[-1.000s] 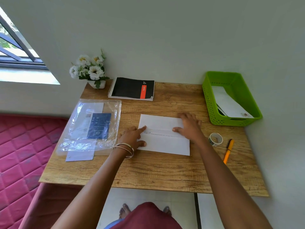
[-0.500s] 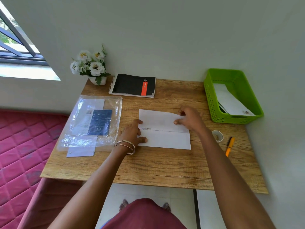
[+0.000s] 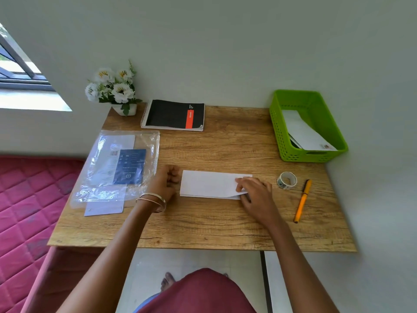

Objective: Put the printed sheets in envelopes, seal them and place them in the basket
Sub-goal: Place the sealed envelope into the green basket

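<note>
Left hand (image 3: 165,181): fingers curled, nothing held, knuckles just beside left edge of folded sheet (image 3: 209,184). Right hand (image 3: 255,193): fingers spread flat, pressing right end of sheet; near right corner lifted slightly under fingertips. Sheet flat on table (image 3: 203,227), centre, folded to a narrow strip. Judged light, thin, limp, easily creased; likely to slide on smooth wood, so better pinched at the raised right corner or along the folded long edge. Left: plastic sleeve (image 3: 117,166) with envelopes. Right: tape roll (image 3: 286,180), orange pen (image 3: 302,201). Far right: green basket (image 3: 277,132), envelopes already inside. Far back: notebook (image 3: 173,115), flowers (image 3: 112,86).
</note>
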The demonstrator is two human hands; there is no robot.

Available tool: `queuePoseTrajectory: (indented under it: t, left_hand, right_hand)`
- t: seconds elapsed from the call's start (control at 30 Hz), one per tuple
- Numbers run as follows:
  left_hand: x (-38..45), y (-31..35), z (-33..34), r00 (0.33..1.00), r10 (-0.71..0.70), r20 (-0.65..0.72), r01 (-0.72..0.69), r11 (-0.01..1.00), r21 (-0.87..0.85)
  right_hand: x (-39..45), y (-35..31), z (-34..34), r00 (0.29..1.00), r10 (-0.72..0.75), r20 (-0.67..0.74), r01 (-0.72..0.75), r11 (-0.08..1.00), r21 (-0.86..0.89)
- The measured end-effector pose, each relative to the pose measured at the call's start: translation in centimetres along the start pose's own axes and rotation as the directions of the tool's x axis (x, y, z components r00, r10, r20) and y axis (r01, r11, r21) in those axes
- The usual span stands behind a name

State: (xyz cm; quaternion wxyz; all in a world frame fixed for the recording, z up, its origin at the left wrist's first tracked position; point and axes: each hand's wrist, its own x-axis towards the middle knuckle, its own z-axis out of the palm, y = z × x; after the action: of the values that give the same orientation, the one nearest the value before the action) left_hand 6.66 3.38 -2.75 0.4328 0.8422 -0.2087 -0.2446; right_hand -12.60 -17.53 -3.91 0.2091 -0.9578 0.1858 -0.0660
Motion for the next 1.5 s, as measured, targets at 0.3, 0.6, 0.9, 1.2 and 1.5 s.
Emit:
queuePoseTrajectory:
  t: [0.3, 0.6, 0.9, 1.2, 1.5]
  left_hand:
    - [-0.5, 2.7, 3.2, 0.938, 0.285, 0.194, -0.342, 0.69, 0.637]
    - [-0.6, 0.8, 5.3, 0.947, 0.162, 0.279, -0.314, 0.661, 0.682]
    - [-1.3, 0.1, 5.0, 0.947, 0.135, 0.291, -0.307, 0.646, 0.699]
    - [-1.7, -0.3, 5.5, 0.954, 0.176, 0.243, -0.298, 0.642, 0.706]
    - [-1.7, 0.6, 5.0, 0.953, 0.223, 0.205, -0.299, 0.801, 0.518]
  right_hand:
    - [0.2, -1.1, -0.2, 1.0, -0.001, 0.017, 0.003, 0.993, -0.122]
    - [2.8, -7.2, 4.3, 0.987, -0.033, 0.156, 0.048, 0.995, -0.091]
    - [1.5, -2.7, 3.9, 0.992, -0.001, 0.123, 0.021, 0.987, -0.157]
    - [-0.5, 0.6, 2.3, 0.987, 0.125, 0.099, -0.089, 0.947, -0.308]
    - [0.0, -1.3, 1.8, 0.964, 0.241, 0.115, -0.186, 0.914, -0.361]
